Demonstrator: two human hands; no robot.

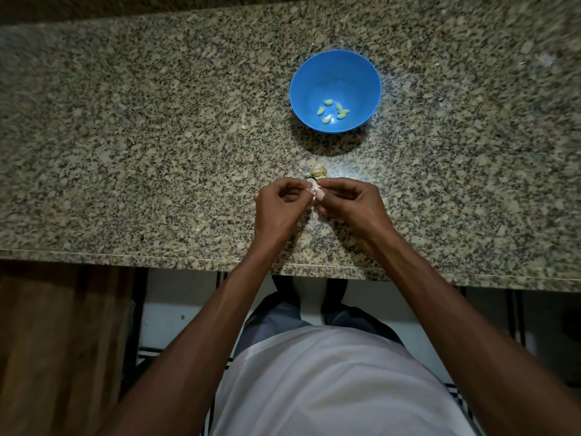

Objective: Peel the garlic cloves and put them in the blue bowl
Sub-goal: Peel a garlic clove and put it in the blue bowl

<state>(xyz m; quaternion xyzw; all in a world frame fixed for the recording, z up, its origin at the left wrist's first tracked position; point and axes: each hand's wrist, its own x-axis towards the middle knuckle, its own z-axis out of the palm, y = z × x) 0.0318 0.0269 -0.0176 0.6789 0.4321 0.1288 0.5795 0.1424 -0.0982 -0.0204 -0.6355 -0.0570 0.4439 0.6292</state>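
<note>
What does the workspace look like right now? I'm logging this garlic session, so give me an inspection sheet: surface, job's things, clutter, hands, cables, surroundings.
Surface: speckled granite counter, front edge towards the person.
Job's things: blue bowl holds about five peeled cloves; one garlic clove between both hands; rest of the garlic head on the counter just beyond them.
Clutter: pale bits that may be skin under the hands; hard to tell.
Hands: left hand and right hand, fingers curled, pinching the clove.
Cables: nothing seen.
Surroundings: brown cabinet front lower left; tiled floor below the counter edge.
</note>
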